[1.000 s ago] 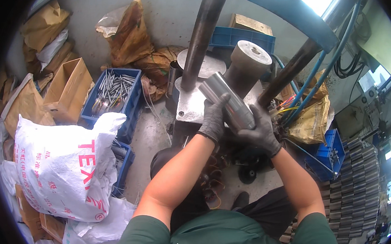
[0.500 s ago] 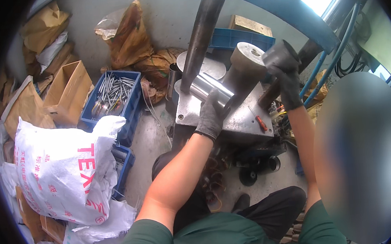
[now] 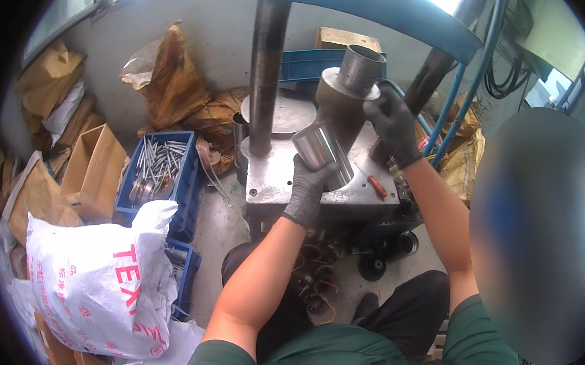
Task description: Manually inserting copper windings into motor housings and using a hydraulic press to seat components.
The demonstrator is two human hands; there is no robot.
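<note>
My left hand (image 3: 311, 189) is closed round a shiny metal tube (image 3: 316, 147), tilted above the press's metal plate. A dark grey metal sleeve (image 3: 360, 68) stands on the pale round top (image 3: 334, 84) of a thick dark post. Just right of that post top is my right hand (image 3: 395, 126), its fingers bent and apart, with nothing visible between them. Both hands wear dark grey gloves. On the metal plate (image 3: 272, 187) lies a red-handled screwdriver (image 3: 376, 185), right of the tube. The tube's lower end is partly hidden by my left hand.
A blue press frame (image 3: 368, 7) arches overhead, with steel columns (image 3: 268, 76) beside the post. Blue hoses (image 3: 452, 120) hang at the right. Blue bins (image 3: 189, 166) of metal rods, a wooden box (image 3: 95, 169) and a white sack (image 3: 96, 284) stand at the left. Copper-wound parts (image 3: 312, 276) lie below.
My right hand has come away from the dark sleeve, which now stands on the post top. The shiny tube in my left hand has turned more upright. The whole view has shifted a little.
</note>
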